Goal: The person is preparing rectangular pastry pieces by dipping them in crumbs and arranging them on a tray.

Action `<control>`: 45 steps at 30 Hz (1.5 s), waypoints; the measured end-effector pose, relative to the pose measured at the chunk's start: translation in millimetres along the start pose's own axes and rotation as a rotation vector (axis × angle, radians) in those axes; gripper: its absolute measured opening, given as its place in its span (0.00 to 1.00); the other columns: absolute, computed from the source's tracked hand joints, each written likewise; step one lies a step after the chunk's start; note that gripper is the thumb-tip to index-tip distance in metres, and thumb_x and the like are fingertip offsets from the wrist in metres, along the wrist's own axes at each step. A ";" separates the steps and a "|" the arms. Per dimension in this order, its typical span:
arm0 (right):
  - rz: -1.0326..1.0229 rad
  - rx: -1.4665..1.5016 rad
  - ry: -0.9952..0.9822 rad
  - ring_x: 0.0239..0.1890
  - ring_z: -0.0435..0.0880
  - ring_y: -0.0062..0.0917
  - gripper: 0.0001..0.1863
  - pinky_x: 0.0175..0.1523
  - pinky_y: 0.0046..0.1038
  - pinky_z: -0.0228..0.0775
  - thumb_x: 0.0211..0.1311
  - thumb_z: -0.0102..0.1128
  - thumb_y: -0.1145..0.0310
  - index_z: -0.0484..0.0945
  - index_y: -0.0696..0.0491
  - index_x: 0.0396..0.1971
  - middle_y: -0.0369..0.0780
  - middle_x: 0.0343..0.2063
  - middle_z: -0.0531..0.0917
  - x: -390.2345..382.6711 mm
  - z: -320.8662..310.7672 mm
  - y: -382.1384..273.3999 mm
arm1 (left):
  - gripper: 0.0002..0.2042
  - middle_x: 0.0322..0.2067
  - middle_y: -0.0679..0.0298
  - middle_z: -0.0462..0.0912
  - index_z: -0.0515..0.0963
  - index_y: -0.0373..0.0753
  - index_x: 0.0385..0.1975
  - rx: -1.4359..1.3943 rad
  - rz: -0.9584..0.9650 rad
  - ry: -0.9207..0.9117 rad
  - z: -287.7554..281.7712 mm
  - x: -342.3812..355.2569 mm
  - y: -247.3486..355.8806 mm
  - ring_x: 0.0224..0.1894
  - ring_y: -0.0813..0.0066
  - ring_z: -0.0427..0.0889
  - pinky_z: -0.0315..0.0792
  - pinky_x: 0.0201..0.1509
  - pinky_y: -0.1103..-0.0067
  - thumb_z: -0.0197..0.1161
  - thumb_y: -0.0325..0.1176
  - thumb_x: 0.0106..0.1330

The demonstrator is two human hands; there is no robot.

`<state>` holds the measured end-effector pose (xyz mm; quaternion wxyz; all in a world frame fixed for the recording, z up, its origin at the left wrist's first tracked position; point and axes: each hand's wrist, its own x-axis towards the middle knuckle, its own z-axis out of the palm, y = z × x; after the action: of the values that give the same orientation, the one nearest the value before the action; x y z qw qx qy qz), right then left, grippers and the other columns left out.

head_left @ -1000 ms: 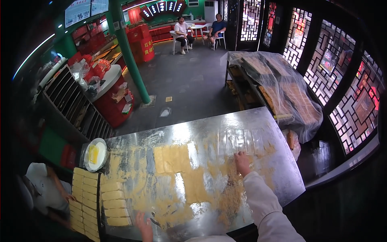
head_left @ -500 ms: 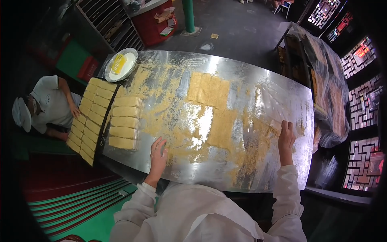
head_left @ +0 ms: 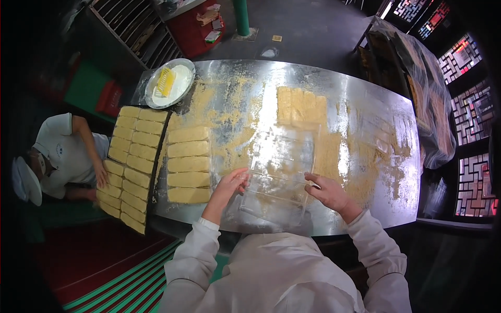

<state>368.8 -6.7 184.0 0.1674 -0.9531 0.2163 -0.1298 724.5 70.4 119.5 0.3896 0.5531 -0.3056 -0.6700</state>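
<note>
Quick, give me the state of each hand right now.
Left hand: closed on the clear plastic tray, left edge.
Right hand: closed on the tray's right edge.

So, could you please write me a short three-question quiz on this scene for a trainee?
1. True or false: both hands hold the clear plastic tray.
2. Where is the round plate? A) table's far left corner B) on the floor C) by the right hand
3. What covers much of the steel table?

Key: 1 true, the left hand too; 2 A; 3 yellow crumbs.
</note>
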 end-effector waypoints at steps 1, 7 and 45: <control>-0.002 0.004 0.002 0.49 0.82 0.39 0.10 0.47 0.34 0.78 0.63 0.55 0.72 0.74 0.49 0.44 0.45 0.54 0.77 8.6 5.7 -3.9 | 0.23 0.46 0.59 0.81 0.66 0.31 0.65 0.002 -0.001 0.004 -5.0 0.9 -1.9 0.42 0.76 0.79 0.74 0.43 0.79 0.53 0.37 0.75; 0.156 -0.039 0.055 0.48 0.80 0.38 0.11 0.47 0.34 0.77 0.61 0.57 0.73 0.76 0.50 0.44 0.41 0.51 0.79 33.9 18.4 -16.7 | 0.11 0.33 0.68 0.76 0.73 0.34 0.50 -0.005 0.040 0.163 -1.4 2.5 10.6 0.32 0.80 0.78 0.67 0.30 0.85 0.57 0.26 0.70; 0.506 0.855 0.500 0.26 0.75 0.21 0.18 0.33 0.25 0.69 0.66 0.64 0.59 0.71 0.57 0.40 0.38 0.25 0.77 -85.4 -82.7 -42.2 | 0.09 0.37 0.69 0.74 0.71 0.37 0.40 -0.051 0.483 -0.184 285.3 -13.4 44.7 0.40 0.82 0.75 0.71 0.48 0.83 0.65 0.30 0.68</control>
<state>283.3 46.3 260.1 0.5086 -0.6589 0.3995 -0.3841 454.5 53.0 221.2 0.5226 0.3908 -0.4459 -0.6127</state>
